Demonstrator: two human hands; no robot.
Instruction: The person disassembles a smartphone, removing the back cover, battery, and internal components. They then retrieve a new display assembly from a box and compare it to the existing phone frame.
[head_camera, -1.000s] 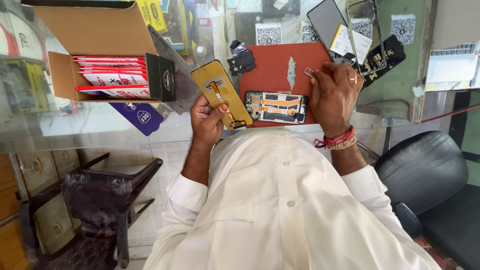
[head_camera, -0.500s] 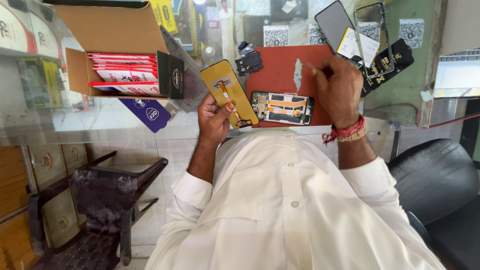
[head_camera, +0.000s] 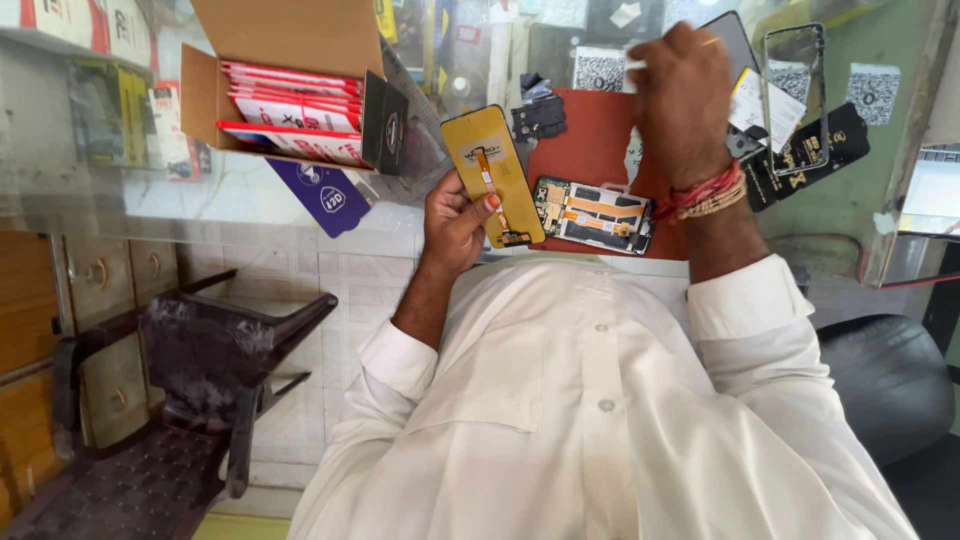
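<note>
Gripping the yellow screen panel (head_camera: 493, 175), the left hand (head_camera: 455, 220) sits left of the opened phone (head_camera: 593, 214); right hand (head_camera: 682, 95) seemingly pinched.

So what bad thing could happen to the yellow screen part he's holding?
The left hand grips the yellow display panel only at its lower edge, tilted up off the counter, so it might slip and crack. Its thin orange ribbon cable lies exposed near the thumb and could get bent or torn. The opened phone lies uncovered below the raised right hand, so something dropped could hit its bare parts.
</note>
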